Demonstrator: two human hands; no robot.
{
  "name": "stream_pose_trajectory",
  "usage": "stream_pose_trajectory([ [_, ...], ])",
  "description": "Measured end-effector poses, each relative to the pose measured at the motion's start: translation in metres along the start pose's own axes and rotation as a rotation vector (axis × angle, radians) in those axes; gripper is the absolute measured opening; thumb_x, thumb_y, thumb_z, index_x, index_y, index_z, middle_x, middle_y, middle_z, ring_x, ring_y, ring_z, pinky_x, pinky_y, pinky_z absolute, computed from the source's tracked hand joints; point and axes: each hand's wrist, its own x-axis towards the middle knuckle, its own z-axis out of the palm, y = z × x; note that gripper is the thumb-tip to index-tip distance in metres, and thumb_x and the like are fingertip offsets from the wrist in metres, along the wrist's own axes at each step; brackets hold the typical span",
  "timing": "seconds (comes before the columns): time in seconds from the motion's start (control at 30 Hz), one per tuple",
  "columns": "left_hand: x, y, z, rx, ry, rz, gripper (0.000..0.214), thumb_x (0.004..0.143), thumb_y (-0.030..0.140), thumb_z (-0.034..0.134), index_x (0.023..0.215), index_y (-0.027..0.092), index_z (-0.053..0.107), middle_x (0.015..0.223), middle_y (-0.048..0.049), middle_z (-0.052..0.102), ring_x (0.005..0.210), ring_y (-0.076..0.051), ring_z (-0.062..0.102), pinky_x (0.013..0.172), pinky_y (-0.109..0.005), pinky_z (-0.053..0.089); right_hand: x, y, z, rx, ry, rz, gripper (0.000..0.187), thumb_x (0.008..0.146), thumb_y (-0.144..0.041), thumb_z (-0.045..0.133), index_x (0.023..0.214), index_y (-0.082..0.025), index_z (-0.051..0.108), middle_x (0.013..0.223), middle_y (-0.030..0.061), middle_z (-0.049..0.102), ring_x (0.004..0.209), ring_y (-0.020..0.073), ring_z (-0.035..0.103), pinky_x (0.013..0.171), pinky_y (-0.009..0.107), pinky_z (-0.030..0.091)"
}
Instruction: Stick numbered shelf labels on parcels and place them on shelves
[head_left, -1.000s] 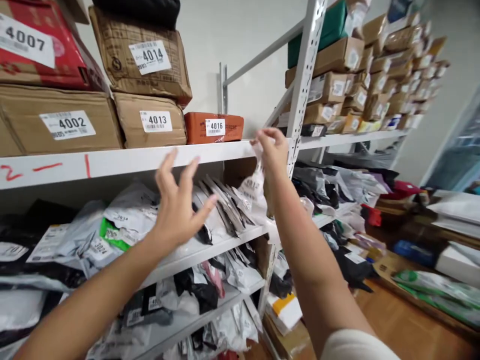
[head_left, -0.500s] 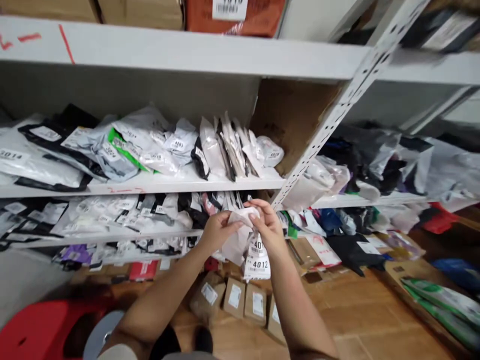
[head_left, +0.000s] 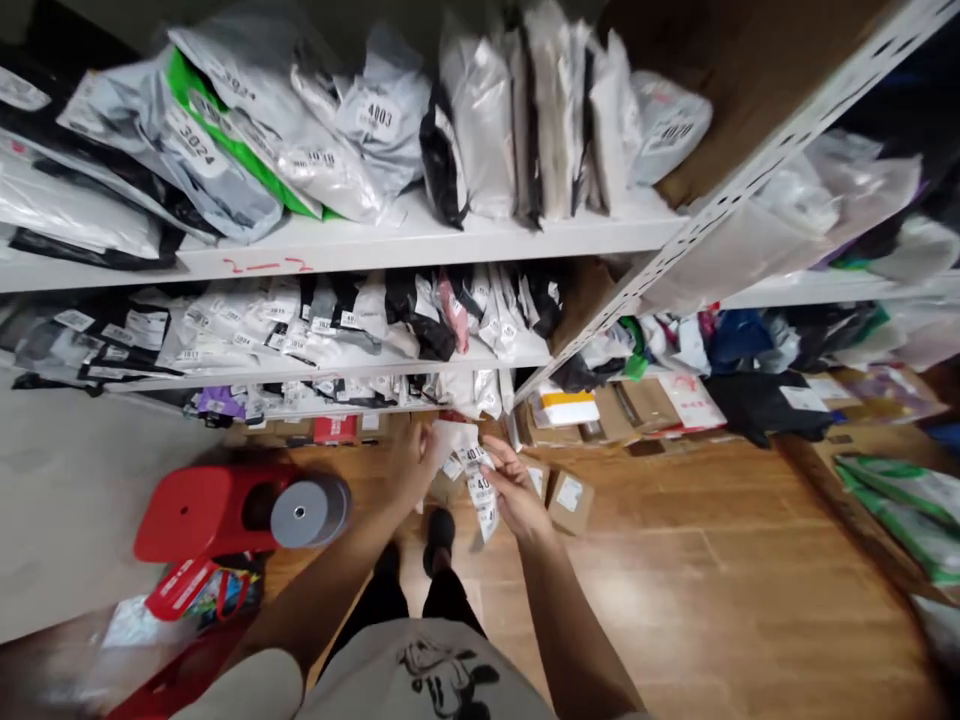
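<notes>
A strip of white number labels (head_left: 481,488) hangs between my hands above the floor, its printed part dangling down and its upper end a blank white stretch. My right hand (head_left: 519,492) pinches the edge of the strip between thumb and fingers. At the blank upper end, my left hand (head_left: 417,462) is closed on the paper; motion blurs its fingers. Printed numbers beginning with 40 show on the strip, partly folded. Beyond the hands, the lower shelves carry packed bags with number labels, among them a pink bag (head_left: 454,312).
A white shelf (head_left: 420,238) holds upright and lying plastic bags. A perforated metal post (head_left: 660,268) slants down on the right. Small cardboard boxes (head_left: 571,500) stand on the wooden floor. At left are a red stool (head_left: 187,512) and a grey round object (head_left: 304,515).
My view has tilted down, showing more floor, my feet and the stool. Both hands now appear lower in view, still with the label strip, and my left hand has turned blurry.
</notes>
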Motion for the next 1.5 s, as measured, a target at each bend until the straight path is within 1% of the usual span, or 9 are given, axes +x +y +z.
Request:
stream_pose_trajectory([
  [0.1,-0.039,-0.052,0.004,-0.134,-0.161,-0.169,0.028,0.088,0.048,0.051,0.087,0.020,0.047,0.080,-0.0038,0.064,0.078,-0.018,0.064,0.071,-0.030,0.050,-0.013,0.066,0.011,0.013,0.091,0.019,0.051,0.062,-0.035,0.082,0.109,-0.029,0.065,0.111,0.0037,0.070,0.095,0.0225,0.067,0.080,0.035,0.054],
  [0.27,-0.077,-0.131,-0.011,-0.193,-0.156,-0.213,0.033,0.081,0.032,0.061,0.110,0.019,0.052,0.092,-0.0045,0.068,0.084,-0.017,0.065,0.076,-0.026,0.049,-0.039,0.168,0.014,-0.034,0.179,0.026,0.051,0.060,-0.035,0.085,0.106,-0.027,0.066,0.092,0.0018,0.073,0.084,0.0197,0.067,0.077,0.034,0.054],
  [0.4,-0.089,-0.183,-0.027,0.030,-0.435,-0.257,0.042,0.075,0.025,0.065,0.116,0.016,0.065,0.090,-0.0060,0.071,0.079,-0.018,0.065,0.075,-0.029,0.049,-0.055,0.210,-0.009,-0.229,0.152,0.105,0.042,0.061,-0.040,0.083,0.098,-0.025,0.070,0.083,0.0023,0.071,0.074,0.0192,0.066,0.070,0.033,0.054],
  [0.53,-0.088,-0.227,-0.017,0.241,-0.488,-0.287,0.034,0.071,0.020,0.066,0.104,0.015,0.073,0.081,-0.0054,0.071,0.074,-0.019,0.063,0.072,-0.029,0.047,-0.046,0.237,-0.048,-0.554,0.054,0.107,0.024,0.062,-0.039,0.082,0.080,-0.025,0.075,0.070,0.0022,0.067,0.064,0.0190,0.062,0.063,0.033,0.050],
  [0.73,-0.046,-0.313,0.032,0.351,-0.488,-0.232,0.017,0.076,0.019,0.060,0.083,0.019,0.076,0.077,-0.0051,0.070,0.072,-0.018,0.061,0.072,-0.028,0.045,0.015,0.319,-0.115,-0.720,-0.040,0.023,0.011,0.068,-0.035,0.077,0.071,-0.025,0.073,0.072,0.0038,0.065,0.071,0.0205,0.061,0.068,0.033,0.049],
  [0.9,0.009,-0.414,0.067,0.377,-0.456,-0.012,0.016,0.075,0.030,0.070,0.086,0.021,0.075,0.107,-0.0088,0.065,0.102,-0.023,0.058,0.090,-0.033,0.042,0.078,0.397,-0.174,-0.557,-0.062,0.044,0.023,0.071,-0.040,0.074,0.068,-0.022,0.061,0.076,0.0031,0.065,0.071,0.0177,0.061,0.065,0.030,0.049],
  [1.2,0.115,-0.583,0.160,0.038,-0.761,-0.185,0.030,0.068,0.041,0.073,0.073,0.011,0.070,0.062,0.0021,0.059,0.057,-0.011,0.048,0.053,-0.020,0.033,0.183,0.489,-0.293,-0.340,-0.159,0.096,0.030,0.066,-0.034,0.082,0.089,-0.022,0.067,0.082,0.0002,0.070,0.075,0.0153,0.064,0.073,0.029,0.051],
  [1.37,0.122,-0.654,0.210,-0.153,-0.829,-0.280,0.024,0.061,0.029,0.078,0.078,0.014,0.070,0.068,0.0015,0.064,0.060,-0.012,0.052,0.057,-0.022,0.039,0.206,0.553,-0.347,-0.421,-0.099,0.150,0.023,0.060,-0.031,0.085,0.074,-0.020,0.071,0.072,0.0007,0.070,0.066,0.0155,0.063,0.066,0.030,0.052],
  [1.5,0.100,-0.694,0.219,-0.122,-0.616,-0.435,0.022,0.070,0.035,0.072,0.068,0.014,0.071,0.058,0.0016,0.061,0.054,-0.011,0.049,0.051,-0.023,0.033,0.203,0.603,-0.352,-0.271,-0.061,0.249,0.029,0.056,-0.025,0.087,0.078,-0.022,0.068,0.075,-0.0009,0.070,0.069,0.0145,0.064,0.065,0.028,0.052],
])
